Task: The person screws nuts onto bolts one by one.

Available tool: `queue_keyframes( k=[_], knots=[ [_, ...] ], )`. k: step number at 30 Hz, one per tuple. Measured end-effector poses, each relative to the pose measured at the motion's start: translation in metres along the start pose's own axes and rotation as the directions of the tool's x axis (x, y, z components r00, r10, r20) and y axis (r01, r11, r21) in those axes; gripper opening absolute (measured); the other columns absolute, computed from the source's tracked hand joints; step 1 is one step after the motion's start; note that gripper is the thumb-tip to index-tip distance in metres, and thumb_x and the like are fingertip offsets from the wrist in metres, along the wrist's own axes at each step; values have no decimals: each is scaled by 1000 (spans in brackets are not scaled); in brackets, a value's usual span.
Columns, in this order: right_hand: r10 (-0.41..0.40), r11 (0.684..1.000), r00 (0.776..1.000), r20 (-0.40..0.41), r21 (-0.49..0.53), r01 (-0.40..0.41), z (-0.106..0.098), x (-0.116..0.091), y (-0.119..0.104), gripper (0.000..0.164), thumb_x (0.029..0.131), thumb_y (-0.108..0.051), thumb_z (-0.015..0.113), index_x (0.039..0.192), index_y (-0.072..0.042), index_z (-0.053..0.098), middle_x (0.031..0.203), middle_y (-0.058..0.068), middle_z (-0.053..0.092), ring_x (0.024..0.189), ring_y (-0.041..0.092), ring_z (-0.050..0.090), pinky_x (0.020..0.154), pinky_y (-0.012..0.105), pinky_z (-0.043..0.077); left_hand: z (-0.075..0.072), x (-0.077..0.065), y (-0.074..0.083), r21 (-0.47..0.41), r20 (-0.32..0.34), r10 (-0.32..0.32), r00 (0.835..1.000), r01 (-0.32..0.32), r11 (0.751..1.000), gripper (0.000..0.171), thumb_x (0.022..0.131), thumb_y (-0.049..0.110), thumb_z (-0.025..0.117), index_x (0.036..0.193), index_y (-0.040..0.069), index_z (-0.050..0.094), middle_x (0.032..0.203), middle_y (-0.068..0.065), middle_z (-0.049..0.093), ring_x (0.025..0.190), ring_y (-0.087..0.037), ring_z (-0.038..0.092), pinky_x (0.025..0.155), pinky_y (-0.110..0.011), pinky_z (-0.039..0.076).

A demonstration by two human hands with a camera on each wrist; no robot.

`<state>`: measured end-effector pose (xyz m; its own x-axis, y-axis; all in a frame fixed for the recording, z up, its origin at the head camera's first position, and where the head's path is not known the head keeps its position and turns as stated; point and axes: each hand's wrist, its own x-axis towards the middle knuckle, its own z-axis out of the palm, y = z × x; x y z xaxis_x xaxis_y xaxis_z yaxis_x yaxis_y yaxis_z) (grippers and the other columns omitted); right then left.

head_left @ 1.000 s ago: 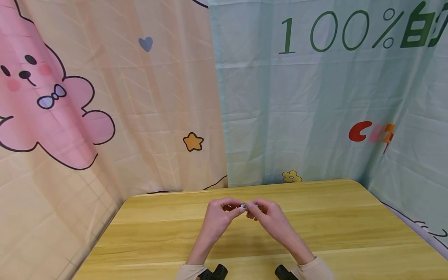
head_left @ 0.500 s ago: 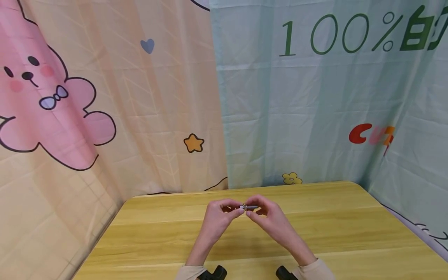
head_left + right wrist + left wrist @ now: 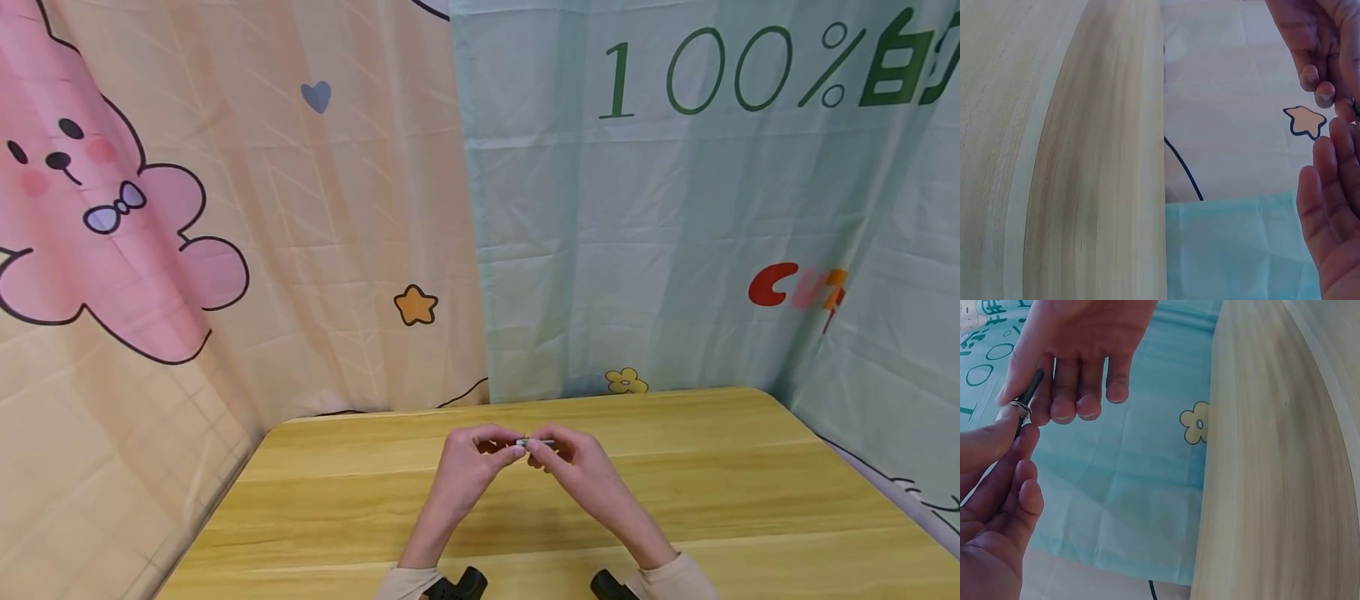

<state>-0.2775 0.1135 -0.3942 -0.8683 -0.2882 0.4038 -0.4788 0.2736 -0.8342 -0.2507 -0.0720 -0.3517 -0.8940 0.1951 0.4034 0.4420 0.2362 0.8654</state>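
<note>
A small dark bolt (image 3: 1035,382) with a threaded shank is held up between both hands, above the table in the head view. My left hand (image 3: 468,467) pinches one end of it between thumb and index finger, hiding that end. A shiny metal nut (image 3: 1023,408) sits around the shank, right by the left fingertips. My right hand (image 3: 581,465) comes from the other side, its thumb and index finger pinching at the nut. The other right fingers (image 3: 1090,407) extend below the bolt in the left wrist view. In the right wrist view the bolt is mostly cut off by the frame's edge.
The wooden table (image 3: 337,517) spreads beneath both hands. Printed curtains hang behind it, a peach one (image 3: 337,208) at left and a pale blue-green one (image 3: 600,225) at right. Black wrist devices (image 3: 461,583) show at the sleeves.
Half a second ago the right thumb and index finger were spread apart, with the shank showing between them; now they have closed in at the nut again. The left hand has stayed put.
</note>
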Motion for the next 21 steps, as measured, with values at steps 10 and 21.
queue_keyframes(
  k=[10, 21],
  knots=[
    [-17, 1000, 999, -39, 6, 18, 0, 1, -1, 21, 95, -32, 67, 111, -18, 66, 105, -2, 67, 100, 17, 62, 80, 34, 52, 1, 1, -1, 15, -14, 9, 1000, -9, 1000, 9, 86, 6, 76, 94, 2, 77, 85, -6, 71, 74, -23, 62, 62, -24, 48],
    [-123, 992, 992, -7, 5, 123, -2, 1, 2, 15, 94, -20, 69, 108, -17, 67, 104, -4, 67, 98, 17, 63, 79, 33, 54, 3, 4, -11, 13, -20, -3, 1000, 3, 1000, 8, 85, 6, 76, 93, 4, 77, 84, -5, 72, 73, -21, 61, 61, -23, 46]
  ],
)
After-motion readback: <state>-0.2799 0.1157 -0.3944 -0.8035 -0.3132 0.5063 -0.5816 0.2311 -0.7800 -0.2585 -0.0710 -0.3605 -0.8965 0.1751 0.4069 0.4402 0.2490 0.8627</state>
